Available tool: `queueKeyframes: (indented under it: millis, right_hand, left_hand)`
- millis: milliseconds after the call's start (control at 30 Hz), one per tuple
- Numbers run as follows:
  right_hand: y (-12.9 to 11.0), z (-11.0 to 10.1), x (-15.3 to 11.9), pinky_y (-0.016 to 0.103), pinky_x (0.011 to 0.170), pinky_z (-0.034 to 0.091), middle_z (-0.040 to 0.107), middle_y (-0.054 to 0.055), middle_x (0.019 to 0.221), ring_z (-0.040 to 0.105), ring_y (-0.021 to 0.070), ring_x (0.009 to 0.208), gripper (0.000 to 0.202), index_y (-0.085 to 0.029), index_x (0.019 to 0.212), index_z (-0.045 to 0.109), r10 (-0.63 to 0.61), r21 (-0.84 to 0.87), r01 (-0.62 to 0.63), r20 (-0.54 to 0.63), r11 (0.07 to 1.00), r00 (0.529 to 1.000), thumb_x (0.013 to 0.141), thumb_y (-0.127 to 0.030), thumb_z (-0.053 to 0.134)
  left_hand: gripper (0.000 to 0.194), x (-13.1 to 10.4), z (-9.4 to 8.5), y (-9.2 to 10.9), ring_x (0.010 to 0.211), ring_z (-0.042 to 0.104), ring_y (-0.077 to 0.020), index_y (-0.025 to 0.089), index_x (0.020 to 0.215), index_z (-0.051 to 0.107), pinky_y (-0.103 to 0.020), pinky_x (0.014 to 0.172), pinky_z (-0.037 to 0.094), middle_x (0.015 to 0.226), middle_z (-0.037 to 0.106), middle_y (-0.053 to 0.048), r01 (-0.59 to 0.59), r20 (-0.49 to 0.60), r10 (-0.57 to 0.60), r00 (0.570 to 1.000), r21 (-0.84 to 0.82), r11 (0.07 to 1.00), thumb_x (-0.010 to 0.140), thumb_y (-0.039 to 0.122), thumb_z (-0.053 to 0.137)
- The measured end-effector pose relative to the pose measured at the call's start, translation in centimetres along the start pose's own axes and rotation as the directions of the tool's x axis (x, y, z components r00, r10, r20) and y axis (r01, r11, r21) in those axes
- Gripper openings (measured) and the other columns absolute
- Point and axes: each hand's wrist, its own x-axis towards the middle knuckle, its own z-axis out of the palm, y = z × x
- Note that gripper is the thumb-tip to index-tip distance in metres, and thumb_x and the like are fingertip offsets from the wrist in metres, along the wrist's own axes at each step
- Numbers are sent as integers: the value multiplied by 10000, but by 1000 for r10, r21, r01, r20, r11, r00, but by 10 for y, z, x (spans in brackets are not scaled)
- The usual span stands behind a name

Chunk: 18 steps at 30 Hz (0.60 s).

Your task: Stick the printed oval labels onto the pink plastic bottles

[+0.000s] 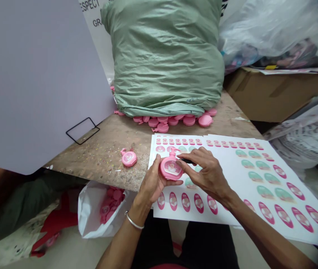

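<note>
Over brown desk, my L grip pinches rnd pink plastic case, R grip slim black tool; slip risks scratches.

Green sack blocks far side, grey panel walls off left; passable over printed sheets right of right hand.

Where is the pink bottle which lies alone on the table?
In the head view, that pink bottle lies on the table, left of the sticker sheets and of the left hand, which holds another bottle.
</note>
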Motion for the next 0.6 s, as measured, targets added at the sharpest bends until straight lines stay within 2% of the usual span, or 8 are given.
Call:
queueKeyframes:
  millis: [300, 600]
  right_hand:
    - [1, 1, 1, 344, 665, 389, 643, 38, 683, 520, 178, 676, 167, -212, 900, 726, -2, -15, 2, 6, 1000, 1000, 847, -315, 607]
    - [2, 1, 2, 348, 681, 378, 636, 31, 686, 523, 176, 674, 149, -212, 892, 718, -9, -37, 9, 0, 999, 1000, 839, -316, 624]
  left_hand:
    - [439, -1, 1, 2, 850, 670, -234, 127, 1088, 650, -412, 705, 593, 1052, 683, -143, 3, -22, -3, 1000, -7, 1000, 922, 472, 435]
    - [455, -4, 2, 5, 892, 657, -229, 132, 1104, 642, -381, 723, 590, 1052, 677, -133, 2, 29, -2, 1000, 14, 1000, 929, 484, 413]
